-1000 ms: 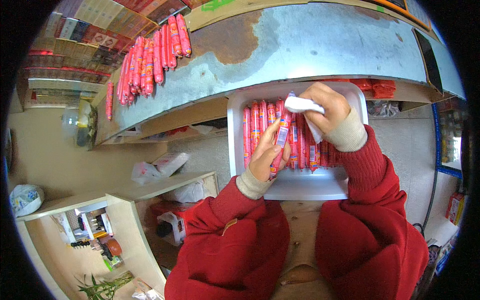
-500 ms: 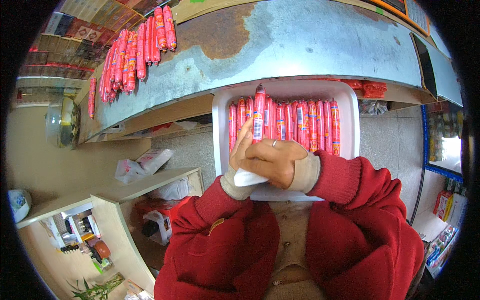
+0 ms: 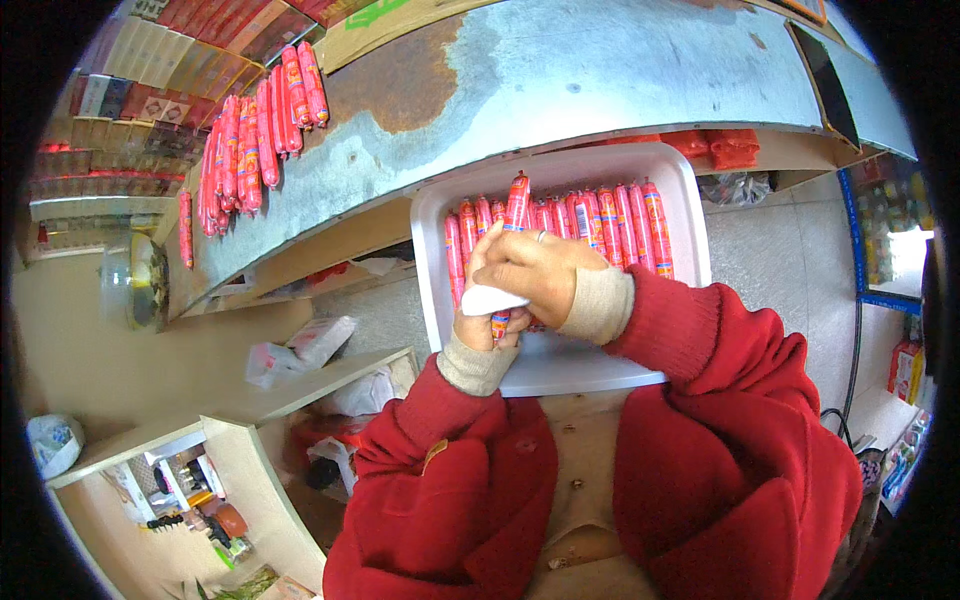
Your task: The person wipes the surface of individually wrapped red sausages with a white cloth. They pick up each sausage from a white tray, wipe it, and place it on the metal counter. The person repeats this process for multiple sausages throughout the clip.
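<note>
A sausage in red plastic wrapping (image 3: 517, 203) points away from me over a white plastic tub (image 3: 585, 376). My left hand (image 3: 478, 327) is closed round its lower part, and the near end shows below the fingers. Closed over the sausage's middle is my right hand (image 3: 532, 268), with a folded white cloth or tissue (image 3: 491, 299) sticking out of its grip against the sausage. More red sausages (image 3: 612, 224) lie side by side in the tub, partly hidden by my hands. Several others are lined up in a loose heap (image 3: 240, 155) on the counter, far left.
A worn metal-topped counter (image 3: 590, 75) runs across beyond the tub. Small boxes (image 3: 140, 50) fill a display at the far left. Wooden shelving (image 3: 230, 480) stands near left, with plastic-wrapped packages (image 3: 300, 350) beside it. A blue-framed case (image 3: 855, 240) is at right.
My right hand has slid up along the sausage with the white cloth. The sausage has turned, so its barcode no longer shows. The whole view has shifted slightly.
</note>
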